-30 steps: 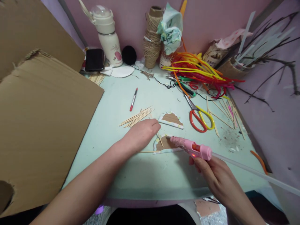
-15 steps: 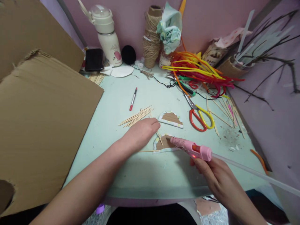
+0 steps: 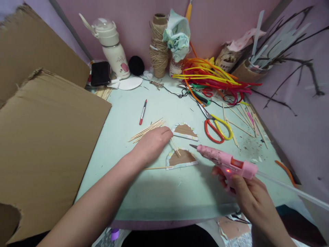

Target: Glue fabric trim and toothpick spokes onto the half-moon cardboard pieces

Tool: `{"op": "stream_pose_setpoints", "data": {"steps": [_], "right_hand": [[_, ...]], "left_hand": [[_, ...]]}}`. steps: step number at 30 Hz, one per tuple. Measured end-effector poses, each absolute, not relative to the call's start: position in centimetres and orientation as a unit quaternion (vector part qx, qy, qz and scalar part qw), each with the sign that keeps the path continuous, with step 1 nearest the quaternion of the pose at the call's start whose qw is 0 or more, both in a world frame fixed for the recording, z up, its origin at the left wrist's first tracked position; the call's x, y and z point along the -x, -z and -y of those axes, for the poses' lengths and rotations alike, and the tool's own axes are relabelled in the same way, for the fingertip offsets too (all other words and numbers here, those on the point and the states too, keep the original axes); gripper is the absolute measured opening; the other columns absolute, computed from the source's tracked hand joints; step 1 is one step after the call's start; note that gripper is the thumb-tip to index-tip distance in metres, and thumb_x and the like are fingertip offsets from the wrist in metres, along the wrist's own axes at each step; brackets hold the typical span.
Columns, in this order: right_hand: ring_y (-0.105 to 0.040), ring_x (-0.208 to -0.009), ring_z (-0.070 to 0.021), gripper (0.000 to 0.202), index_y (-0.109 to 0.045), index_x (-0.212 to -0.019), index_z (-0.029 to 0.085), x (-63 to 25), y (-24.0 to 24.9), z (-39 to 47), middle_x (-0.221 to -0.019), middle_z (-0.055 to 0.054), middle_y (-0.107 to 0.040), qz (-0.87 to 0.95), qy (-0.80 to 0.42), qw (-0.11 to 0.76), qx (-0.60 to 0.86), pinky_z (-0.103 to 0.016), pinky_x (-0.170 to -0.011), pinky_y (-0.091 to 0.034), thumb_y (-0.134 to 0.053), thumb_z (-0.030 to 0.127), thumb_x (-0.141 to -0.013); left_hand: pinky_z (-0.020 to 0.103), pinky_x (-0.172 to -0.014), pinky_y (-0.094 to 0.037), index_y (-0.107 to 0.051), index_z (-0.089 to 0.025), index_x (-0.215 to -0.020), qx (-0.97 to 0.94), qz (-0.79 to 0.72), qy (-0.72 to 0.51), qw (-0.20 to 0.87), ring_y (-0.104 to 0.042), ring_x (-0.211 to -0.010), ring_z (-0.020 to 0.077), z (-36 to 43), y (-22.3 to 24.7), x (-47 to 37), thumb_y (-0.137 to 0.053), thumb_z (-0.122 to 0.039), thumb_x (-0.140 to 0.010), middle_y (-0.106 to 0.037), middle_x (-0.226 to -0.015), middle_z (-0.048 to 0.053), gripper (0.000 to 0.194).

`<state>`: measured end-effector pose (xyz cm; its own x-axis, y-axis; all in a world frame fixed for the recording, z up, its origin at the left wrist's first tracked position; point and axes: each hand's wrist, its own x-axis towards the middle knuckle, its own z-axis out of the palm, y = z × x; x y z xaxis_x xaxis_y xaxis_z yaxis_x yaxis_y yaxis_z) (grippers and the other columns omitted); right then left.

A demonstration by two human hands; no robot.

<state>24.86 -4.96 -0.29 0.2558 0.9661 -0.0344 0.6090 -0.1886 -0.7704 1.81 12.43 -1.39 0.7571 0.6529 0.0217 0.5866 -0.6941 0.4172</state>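
My right hand (image 3: 244,188) is wrapped round a pink hot glue gun (image 3: 223,159), its small light glowing and a long clear glue stick running out of its back. The nozzle points left, above the table. My left hand (image 3: 156,139) pinches a thin wooden stick (image 3: 176,147), whose free end lies over the lower cardboard half-circle (image 3: 183,157). Cloth edging wraps that piece's rim. Another stick (image 3: 156,168) reaches its lower left corner. Just right of my left fingertips lies a second edged half-circle (image 3: 184,130). Beside my left hand is a pile of sticks (image 3: 146,130).
Scissors (image 3: 217,127) lie to the right, below colourful pipe cleaners (image 3: 208,75). A red marker (image 3: 143,112) lies farther back. Large cardboard sheets (image 3: 51,144) stand at left. A bottle (image 3: 113,48), a twine cone (image 3: 158,48) and a jar of glue sticks (image 3: 253,68) line the back.
My right hand has drawn the glue gun up and right, away from the lower half-circle. My left hand stays nearly in place with the stick. The view has shifted slightly.
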Motion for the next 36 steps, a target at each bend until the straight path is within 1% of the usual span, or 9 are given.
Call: {"op": "stream_pose_setpoints", "data": {"steps": [5,8,10,12,14,18,20,26,36], "right_hand": [[-0.055,-0.052,-0.016,0.046,-0.072,-0.087,0.022,-26.0,0.7,4.4,-0.065,-0.003,-0.061,0.505,-0.259,0.37,0.735,-0.027,-0.047,-0.048,-0.042,0.056,-0.095],[-0.054,-0.051,-0.0162,0.047,-0.071,-0.087,0.022,-26.0,0.8,4.1,-0.063,-0.003,-0.06,0.493,-0.281,0.384,0.729,-0.027,-0.045,-0.046,-0.042,0.057,-0.094],[-0.054,-0.051,-0.0161,0.047,-0.072,-0.088,0.021,-25.9,0.8,4.2,-0.062,-0.003,-0.059,0.492,-0.285,0.385,0.726,-0.027,-0.045,-0.047,-0.043,0.057,-0.094],[-0.055,-0.052,-0.0159,0.046,-0.072,-0.09,0.02,-25.8,0.9,4.4,-0.063,-0.003,-0.06,0.493,-0.286,0.383,0.727,-0.027,-0.047,-0.048,-0.043,0.055,-0.094],[-0.056,-0.053,-0.0156,0.046,-0.073,-0.09,0.02,-25.8,1.0,4.6,-0.065,-0.003,-0.062,0.488,-0.29,0.381,0.73,-0.026,-0.047,-0.049,-0.044,0.055,-0.094],[-0.055,-0.051,-0.0151,0.048,-0.073,-0.088,0.019,-26.1,1.5,5.0,-0.065,-0.003,-0.063,0.464,-0.291,0.396,0.737,-0.026,-0.045,-0.048,-0.045,0.058,-0.093],[-0.055,-0.051,-0.0155,0.048,-0.073,-0.087,0.019,-26.2,1.7,5.0,-0.065,-0.003,-0.063,0.454,-0.289,0.402,0.741,-0.026,-0.045,-0.048,-0.046,0.059,-0.092],[-0.055,-0.052,-0.0175,0.046,-0.072,-0.086,0.021,-26.5,1.8,4.9,-0.066,-0.005,-0.064,0.445,-0.29,0.411,0.741,-0.029,-0.045,-0.048,-0.046,0.058,-0.092],[-0.06,-0.056,-0.0175,0.045,-0.07,-0.085,0.021,-27.6,2.0,5.6,-0.073,-0.006,-0.069,0.424,-0.271,0.401,0.765,-0.027,-0.047,-0.051,-0.046,0.057,-0.093]], "left_hand": [[0.03,-0.071,-0.046,-0.063,-0.019,-0.098,-0.932,-0.309,-0.062,0.177,-0.061,-0.09,0.0203,-12.5,1.1,-2.1,-0.037,-0.015,-0.095,-0.068,-0.1,0.006,0.026],[0.033,-0.074,-0.048,-0.064,-0.018,-0.102,-0.938,-0.292,-0.029,0.183,-0.062,-0.091,0.0222,-12.9,0.9,-3.0,-0.037,-0.016,-0.095,-0.069,-0.1,0.008,0.027],[0.034,-0.082,-0.05,-0.064,-0.017,-0.105,-0.939,-0.277,-0.029,0.2,-0.063,-0.099,0.0223,-13.5,0.7,-4.0,-0.035,-0.017,-0.096,-0.069,-0.109,0.01,0.03],[0.034,-0.094,-0.048,-0.064,-0.016,-0.111,-0.938,-0.269,-0.052,0.212,-0.06,-0.114,0.021,-14.3,0.6,-5.0,-0.031,-0.017,-0.098,-0.065,-0.126,0.01,0.035],[0.033,-0.098,-0.046,-0.062,-0.016,-0.117,-0.937,-0.282,-0.072,0.194,-0.057,-0.12,0.0205,-14.8,0.6,-5.6,-0.029,-0.017,-0.099,-0.062,-0.133,0.011,0.038],[0.032,-0.081,-0.051,-0.067,-0.014,-0.105,-0.958,-0.257,-0.038,0.12,-0.065,-0.098,0.0222,-14.8,1.1,-5.1,-0.037,-0.01,-0.093,-0.07,-0.109,0.012,0.033],[0.031,-0.077,-0.051,-0.068,-0.014,-0.101,-0.964,-0.234,-0.045,0.118,-0.065,-0.092,0.0213,-14.6,1.6,-4.4,-0.04,-0.008,-0.09,-0.07,-0.105,0.011,0.031],[0.03,-0.085,-0.051,-0.065,-0.016,-0.106,-0.952,-0.197,-0.116,0.202,-0.064,-0.099,0.0184,-15.1,2.6,-3.1,-0.04,-0.007,-0.092,-0.069,-0.11,0.008,0.03],[0.033,-0.085,-0.05,-0.066,-0.016,-0.1,-0.959,-0.179,-0.083,0.201,-0.062,-0.098,0.0196,-15.8,2.0,-3.6,-0.038,-0.006,-0.092,-0.068,-0.107,0.009,0.031]]}}
